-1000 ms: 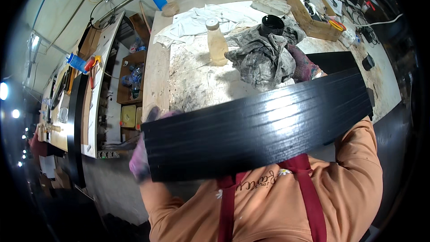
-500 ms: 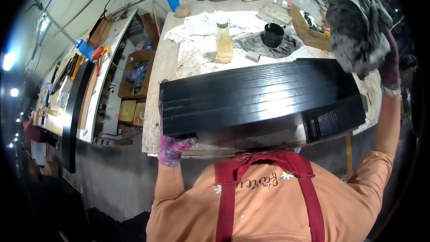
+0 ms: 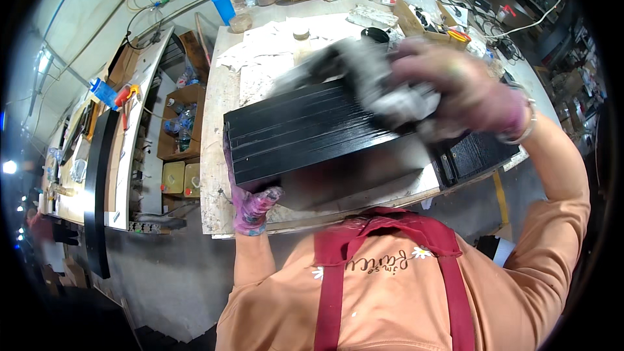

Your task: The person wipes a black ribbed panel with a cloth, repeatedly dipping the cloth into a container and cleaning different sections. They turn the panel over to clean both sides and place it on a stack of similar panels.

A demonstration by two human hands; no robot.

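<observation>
A long, glossy black wooden piece [image 3: 286, 136] with lengthwise lines on its top face is held tilted over the worktable. At its left end, my left hand [image 3: 255, 209], in a stained purple-pink glove, is closed around the lower corner. My right hand [image 3: 465, 88], gloved too and smeared by motion, grips a crumpled grey rag [image 3: 374, 78] over the piece's right half. The rag hides much of that half. Behind the rag, only the cap [image 3: 301, 30] and a little of a bottle show. A black cup [image 3: 375, 35] is partly covered.
White cloth [image 3: 260, 52] covers part of the worktable [image 3: 214, 201]. A blue tumbler [image 3: 221, 5] and jars stand at the back; an open carton [image 3: 411, 21] of tools sits back right. On the left bench leans a long black board [image 3: 99, 188]; below are a carton [image 3: 175, 149] of plastic bottles and yellowish jugs [image 3: 173, 179].
My right hand has swept the rag from the raised far right down and leftward onto the black piece. My left hand keeps its hold at the left end. The view has shifted slightly.
</observation>
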